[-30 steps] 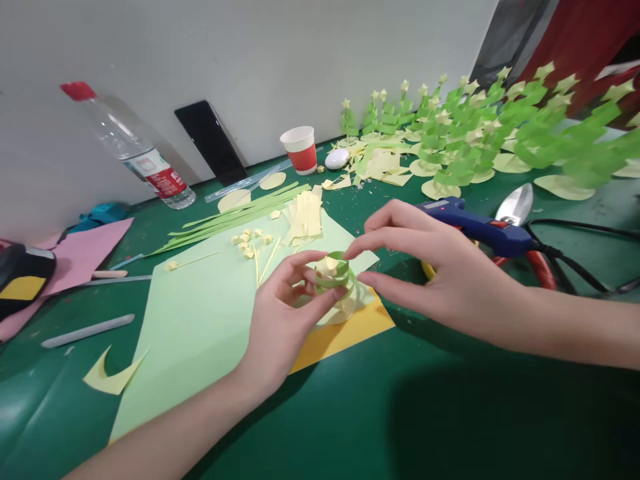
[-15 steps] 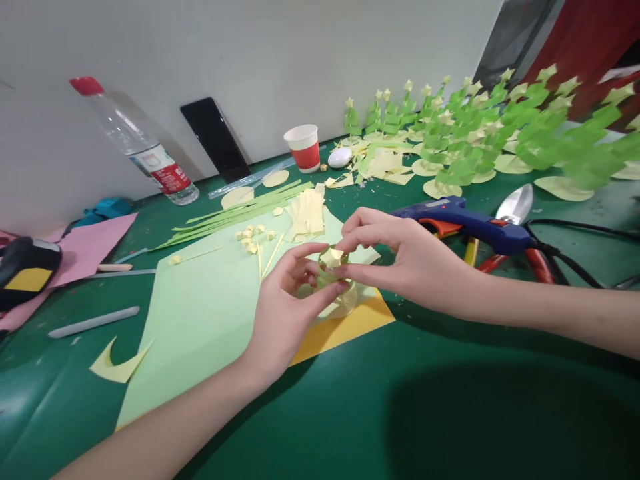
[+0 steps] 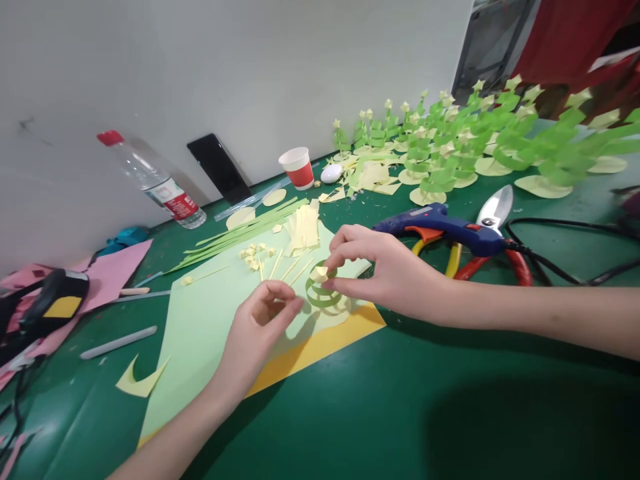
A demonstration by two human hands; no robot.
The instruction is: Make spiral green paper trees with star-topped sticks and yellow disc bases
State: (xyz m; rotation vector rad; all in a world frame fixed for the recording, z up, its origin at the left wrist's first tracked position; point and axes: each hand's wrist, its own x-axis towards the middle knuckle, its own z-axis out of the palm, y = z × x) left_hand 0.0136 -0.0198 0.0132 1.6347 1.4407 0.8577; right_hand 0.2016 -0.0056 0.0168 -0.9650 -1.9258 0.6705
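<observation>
My right hand point(image 3: 387, 267) pinches the small yellow star point(image 3: 319, 273) at the top of a green paper spiral tree point(image 3: 323, 293), which stands on a pale round base over the light green sheet point(image 3: 210, 320) and yellow sheet point(image 3: 320, 343). Just left of the tree, my left hand point(image 3: 257, 330) hovers with its fingers curled and its thumb meeting a fingertip, holding nothing I can see. Loose yellow stars point(image 3: 255, 253) and thin yellow strips point(image 3: 303, 230) lie behind the hands.
A blue glue gun point(image 3: 440, 223) and red-handled scissors point(image 3: 493, 220) with a black cord lie to the right. Several finished paper trees point(image 3: 450, 143) fill the back right. A water bottle point(image 3: 155, 183), phone point(image 3: 217, 167), paper cup point(image 3: 299, 167), green strips point(image 3: 240, 230) and pink paper point(image 3: 110, 273) sit left and behind.
My left hand let go of the tree and drew back to the left. My right hand closed in and now pinches the star on top. The view shifted slightly.
</observation>
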